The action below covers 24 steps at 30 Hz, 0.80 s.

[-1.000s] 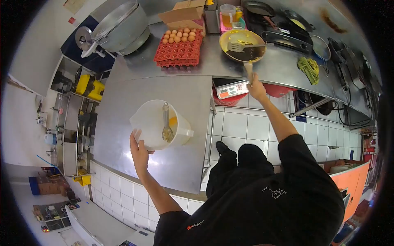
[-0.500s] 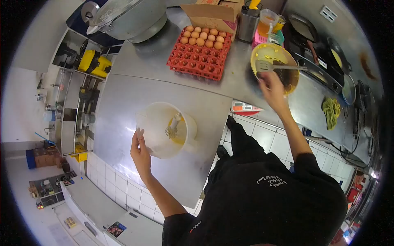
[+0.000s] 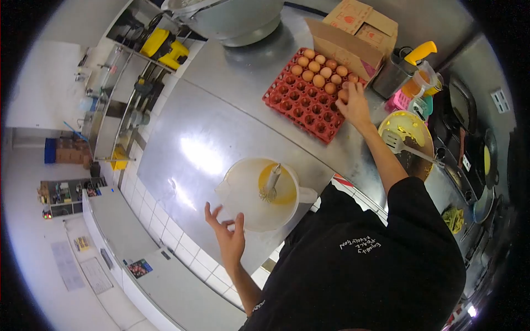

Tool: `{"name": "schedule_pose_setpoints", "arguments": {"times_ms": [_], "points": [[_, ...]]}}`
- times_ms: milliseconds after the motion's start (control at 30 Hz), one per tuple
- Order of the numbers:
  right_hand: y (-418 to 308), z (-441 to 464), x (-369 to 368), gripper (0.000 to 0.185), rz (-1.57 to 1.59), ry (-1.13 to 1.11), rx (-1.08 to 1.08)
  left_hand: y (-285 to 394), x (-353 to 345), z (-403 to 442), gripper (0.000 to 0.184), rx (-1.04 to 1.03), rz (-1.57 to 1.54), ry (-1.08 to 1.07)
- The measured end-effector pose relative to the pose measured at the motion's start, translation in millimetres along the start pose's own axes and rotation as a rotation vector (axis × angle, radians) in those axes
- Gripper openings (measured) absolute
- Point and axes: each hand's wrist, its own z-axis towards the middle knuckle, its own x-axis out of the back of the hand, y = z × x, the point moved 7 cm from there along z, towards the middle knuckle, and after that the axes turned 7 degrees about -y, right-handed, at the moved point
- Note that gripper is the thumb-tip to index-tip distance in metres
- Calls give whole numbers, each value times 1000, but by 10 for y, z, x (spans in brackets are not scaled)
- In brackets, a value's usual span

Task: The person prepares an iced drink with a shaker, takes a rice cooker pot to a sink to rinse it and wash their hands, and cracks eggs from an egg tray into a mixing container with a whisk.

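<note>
My right hand (image 3: 353, 103) has its fingers closed round a brown egg (image 3: 343, 96) at the right edge of a red egg tray (image 3: 301, 105). Several brown eggs (image 3: 318, 80) fill the tray's far rows; its nearer cups hold none. My left hand (image 3: 227, 234) is open, fingers spread, just beside a white plastic jug (image 3: 243, 193) on the steel table. Inside the jug, a whisk (image 3: 271, 182) leans in yellow liquid. Right of the tray stands a frying pan (image 3: 408, 129) with yellow residue and a slotted spatula (image 3: 395, 142) across it.
A cardboard box (image 3: 353, 41) stands behind the eggs, with a steel container (image 3: 393, 74) and a yellow-handled tool (image 3: 421, 52) to its right. A large metal pot (image 3: 237, 22) is at the back. A green cloth (image 3: 454, 219) lies at the right.
My right hand has left the pan's handle, passed over the pan and reached the egg tray. My left hand has come off the jug and spread its fingers. The view has turned.
</note>
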Motion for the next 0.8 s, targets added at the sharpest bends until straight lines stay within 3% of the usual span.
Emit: {"name": "schedule_pose_setpoints", "arguments": {"times_ms": [33,67,133,167,233,300,367,433,467,533,633,767,800], "points": [[-19,-28,26,39,-43,126,94,50,-1,-18,89,-30,11,37],[-3,24,-22,39,-38,87,98,1,-19,47,89,10,14,44],[212,-74,-225,31,866,-194,-308,-161,-56,81,80,-34,-137,-41],[47,-195,-105,31,857,-228,-317,-203,-74,34,80,-1,-142,-33],[-716,-508,40,31,1588,-514,-418,-147,-113,35,67,24,-210,-55],[-1373,-842,244,38,1601,-696,-398,-117,-163,-98,63,67,-301,-21],[-1896,-1152,441,40,1105,-833,-91,-135,-198,-185,58,99,-382,9],[-2420,-1333,761,42,761,-546,518,-162,-243,-257,56,108,-436,-18],[-2451,-1417,764,42,757,-552,523,-155,-242,-280,56,110,-442,-14],[-2588,-1605,757,43,362,-426,765,-108,-225,-290,58,94,-440,-7],[-2530,-1625,633,42,372,-538,653,-109,-231,-298,58,82,-449,13],[-2710,-1683,623,42,208,-594,732,-83,-202,-336,60,131,-421,12],[-2751,-1663,642,41,282,-560,713,70,-77,-343,61,-36,-75,215]]}}
